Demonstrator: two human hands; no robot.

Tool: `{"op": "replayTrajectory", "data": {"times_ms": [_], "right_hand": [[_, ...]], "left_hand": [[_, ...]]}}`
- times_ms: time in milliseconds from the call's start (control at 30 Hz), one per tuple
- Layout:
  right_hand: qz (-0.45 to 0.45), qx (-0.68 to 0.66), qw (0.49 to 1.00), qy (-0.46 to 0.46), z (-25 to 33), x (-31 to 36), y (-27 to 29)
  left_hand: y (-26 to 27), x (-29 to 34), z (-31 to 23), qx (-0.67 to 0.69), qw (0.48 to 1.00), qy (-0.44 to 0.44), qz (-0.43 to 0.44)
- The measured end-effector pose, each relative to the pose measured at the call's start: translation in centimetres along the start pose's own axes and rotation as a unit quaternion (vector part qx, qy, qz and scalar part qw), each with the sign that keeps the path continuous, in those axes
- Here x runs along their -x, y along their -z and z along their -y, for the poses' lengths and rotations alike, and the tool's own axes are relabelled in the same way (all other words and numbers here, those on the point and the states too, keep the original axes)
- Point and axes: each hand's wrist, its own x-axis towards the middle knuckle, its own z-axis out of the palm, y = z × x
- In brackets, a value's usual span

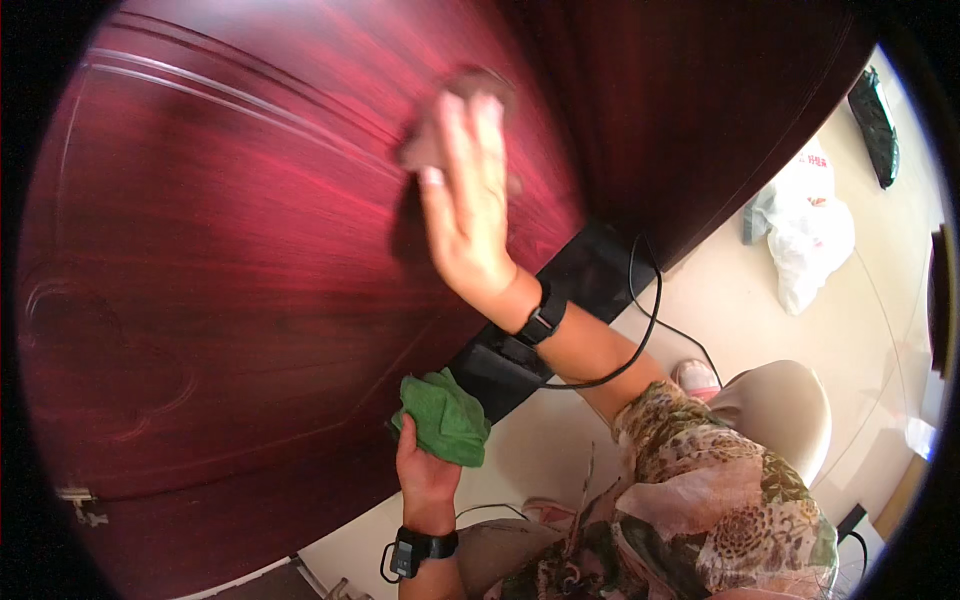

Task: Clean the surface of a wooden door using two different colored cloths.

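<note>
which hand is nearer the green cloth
Left. The left hand holds the green cloth low against the dark red door. The right hand is well above it, pressing a brownish cloth to the door.

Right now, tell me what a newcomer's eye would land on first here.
The dark red wooden door filling the left and centre. Against it, the right hand presses a brownish cloth high up. Lower down, the left hand grips a green cloth.
</note>
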Motion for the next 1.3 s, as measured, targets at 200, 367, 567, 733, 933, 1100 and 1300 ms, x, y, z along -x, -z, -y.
{"op": "replayTrajectory", "data": {"times_ms": [200,367,567,733,933,1100,1300], "right_hand": [[-0.029,0.032,0.999,0.033,-2.6,-1.4,-0.4],[-0.069,0.093,0.982,-0.149,-10.9,8.2,0.6],[-0.118,0.038,0.947,-0.298,-10.6,9.8,0.7],[-0.074,0.017,0.974,-0.213,-2.8,5.9,-2.9],[0.009,0.004,1.0,0.012,3.4,1.8,-1.9],[0.003,0.053,0.998,-0.035,-2.6,7.3,0.6],[0.054,0.072,0.975,-0.203,-9.2,15.0,2.3]], "left_hand": [[-0.2,-1.0,-0.3,-0.007,1.0,0.009,0.01],[-1.6,-1.5,-0.7,0.002,1.0,0.01,0.006],[-4.0,-0.7,-0.6,-0.025,1.0,0.005,0.017],[-3.7,-0.1,-1.8,-0.019,1.0,-0.004,-0.006],[-3.6,1.1,-0.6,-0.034,0.998,-0.038,-0.035],[-3.8,1.7,0.1,-0.013,0.999,-0.042,-0.025],[-6.0,0.9,0.6,-0.019,0.998,-0.045,-0.026]]}}
